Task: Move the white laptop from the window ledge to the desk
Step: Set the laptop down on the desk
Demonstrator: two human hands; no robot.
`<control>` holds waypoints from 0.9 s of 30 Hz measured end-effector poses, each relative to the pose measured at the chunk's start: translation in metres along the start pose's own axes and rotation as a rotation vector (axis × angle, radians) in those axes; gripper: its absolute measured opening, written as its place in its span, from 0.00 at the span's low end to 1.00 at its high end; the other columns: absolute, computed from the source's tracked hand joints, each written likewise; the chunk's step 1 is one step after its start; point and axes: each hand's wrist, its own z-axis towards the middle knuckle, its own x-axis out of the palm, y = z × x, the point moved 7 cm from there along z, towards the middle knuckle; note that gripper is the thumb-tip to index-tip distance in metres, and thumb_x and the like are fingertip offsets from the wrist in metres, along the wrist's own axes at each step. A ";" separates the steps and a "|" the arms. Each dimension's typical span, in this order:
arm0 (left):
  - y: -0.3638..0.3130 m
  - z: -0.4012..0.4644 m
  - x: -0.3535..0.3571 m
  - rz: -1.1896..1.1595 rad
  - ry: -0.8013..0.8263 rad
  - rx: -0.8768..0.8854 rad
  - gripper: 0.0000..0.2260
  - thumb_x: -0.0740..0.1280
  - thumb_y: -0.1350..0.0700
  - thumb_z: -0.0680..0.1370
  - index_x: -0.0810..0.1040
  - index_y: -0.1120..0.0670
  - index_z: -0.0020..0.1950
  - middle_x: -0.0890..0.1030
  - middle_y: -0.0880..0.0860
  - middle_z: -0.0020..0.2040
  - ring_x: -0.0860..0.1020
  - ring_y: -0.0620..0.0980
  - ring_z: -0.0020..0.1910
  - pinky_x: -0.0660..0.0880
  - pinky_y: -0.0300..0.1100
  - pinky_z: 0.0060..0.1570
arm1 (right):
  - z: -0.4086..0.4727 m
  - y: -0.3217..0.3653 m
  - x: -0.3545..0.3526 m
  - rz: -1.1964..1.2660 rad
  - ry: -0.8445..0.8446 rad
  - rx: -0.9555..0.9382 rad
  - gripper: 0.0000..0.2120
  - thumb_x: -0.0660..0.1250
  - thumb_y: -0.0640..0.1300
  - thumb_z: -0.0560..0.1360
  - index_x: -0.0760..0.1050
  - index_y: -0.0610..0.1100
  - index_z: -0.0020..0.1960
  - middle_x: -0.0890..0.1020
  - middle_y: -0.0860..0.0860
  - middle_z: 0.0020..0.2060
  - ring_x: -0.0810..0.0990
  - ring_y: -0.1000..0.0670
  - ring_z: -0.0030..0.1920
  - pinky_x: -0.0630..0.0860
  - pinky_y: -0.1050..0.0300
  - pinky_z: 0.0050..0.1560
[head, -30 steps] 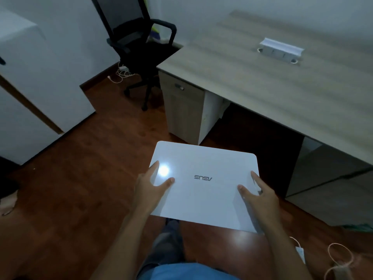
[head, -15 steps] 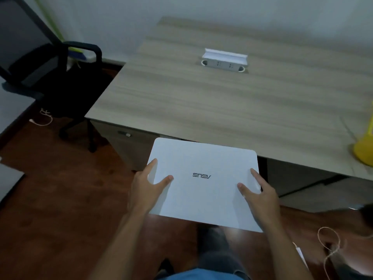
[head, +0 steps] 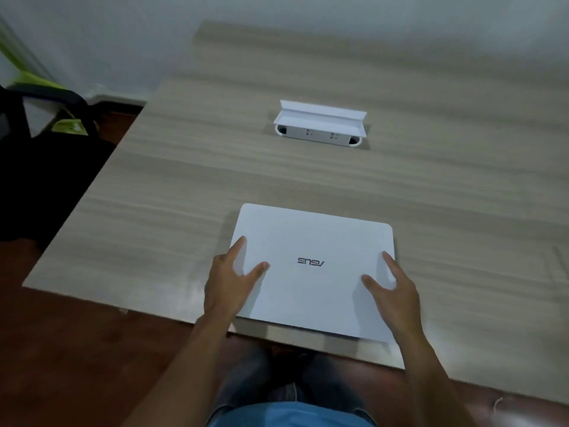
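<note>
The light wood-grain laminate desk (head: 308, 167) fills most of my view, its near edge running from lower left to lower right just ahead of my legs. Reddish-brown wooden floor (head: 77, 349) shows below and to the left of that edge. At the far left stands a black office chair (head: 43, 143), only its armrest and seat side visible, with something green behind it that I cannot identify. The closed white laptop with rounded corners (head: 314, 272) is over the near part of the desk, lid up, its logo reading upside down from where I stand. Its near edge lies close to the desk's front edge, and a thin shadow shows beneath that edge; whether the underside is fully seated on the wood I cannot tell. Further back, well apart from the laptop, a white flip-up socket box (head: 320, 124) is set into the desk surface with its lid raised. My left hand (head: 231, 285) grasps the laptop's left side: thumb pressed on the lid, forefinger along the left edge, the remaining fingers hidden below. My right hand (head: 391, 291) grasps the right side in the same manner, thumb on the lid, forefinger at the right edge. Both grips are spread rather than clenched. A blue shirt hem (head: 292, 414) and dark trousers appear at the bottom of the view.
</note>
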 end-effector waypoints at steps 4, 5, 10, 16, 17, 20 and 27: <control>-0.020 0.051 0.015 0.005 0.024 -0.016 0.35 0.71 0.34 0.69 0.63 0.36 0.74 0.72 0.51 0.67 0.74 0.49 0.58 0.69 0.43 0.52 | 0.045 0.020 0.013 -0.022 -0.006 0.020 0.31 0.73 0.46 0.72 0.68 0.55 0.73 0.72 0.53 0.71 0.68 0.49 0.70 0.66 0.55 0.66; -0.023 0.062 0.018 0.003 0.027 -0.024 0.35 0.71 0.34 0.69 0.63 0.35 0.74 0.72 0.51 0.67 0.74 0.47 0.56 0.69 0.43 0.51 | 0.055 0.024 0.016 -0.029 -0.012 0.025 0.31 0.73 0.46 0.72 0.68 0.55 0.73 0.72 0.53 0.70 0.69 0.49 0.70 0.66 0.57 0.65; -0.029 0.094 0.028 0.019 0.053 -0.050 0.36 0.71 0.34 0.69 0.63 0.36 0.75 0.72 0.51 0.67 0.75 0.53 0.63 0.71 0.44 0.54 | 0.087 0.034 0.023 -0.071 -0.018 0.064 0.31 0.73 0.46 0.72 0.68 0.53 0.73 0.73 0.53 0.70 0.70 0.50 0.69 0.65 0.61 0.60; -0.035 0.119 0.038 0.034 0.065 -0.064 0.36 0.71 0.34 0.69 0.64 0.37 0.75 0.72 0.51 0.67 0.75 0.53 0.63 0.73 0.48 0.57 | 0.113 0.041 0.030 -0.099 -0.027 0.080 0.31 0.74 0.46 0.72 0.69 0.52 0.73 0.73 0.49 0.69 0.70 0.48 0.69 0.64 0.62 0.61; -0.034 0.120 0.039 0.032 0.065 -0.068 0.36 0.71 0.34 0.69 0.64 0.37 0.75 0.72 0.51 0.67 0.74 0.53 0.63 0.73 0.48 0.58 | 0.115 0.040 0.030 -0.102 -0.029 0.085 0.31 0.74 0.45 0.72 0.69 0.52 0.73 0.73 0.49 0.69 0.70 0.48 0.69 0.64 0.62 0.61; -0.029 0.120 0.042 0.007 0.059 -0.070 0.35 0.72 0.35 0.69 0.65 0.37 0.74 0.70 0.50 0.66 0.73 0.51 0.64 0.74 0.47 0.61 | 0.113 0.031 0.035 -0.092 -0.032 0.129 0.32 0.74 0.45 0.72 0.68 0.54 0.73 0.73 0.47 0.68 0.70 0.47 0.68 0.65 0.60 0.61; -0.028 0.116 0.047 0.266 0.016 -0.058 0.34 0.68 0.36 0.72 0.65 0.43 0.76 0.71 0.59 0.70 0.63 0.59 0.69 0.65 0.59 0.65 | 0.104 0.016 0.046 -0.147 -0.053 0.139 0.31 0.69 0.45 0.75 0.63 0.55 0.75 0.70 0.46 0.69 0.69 0.46 0.69 0.66 0.58 0.59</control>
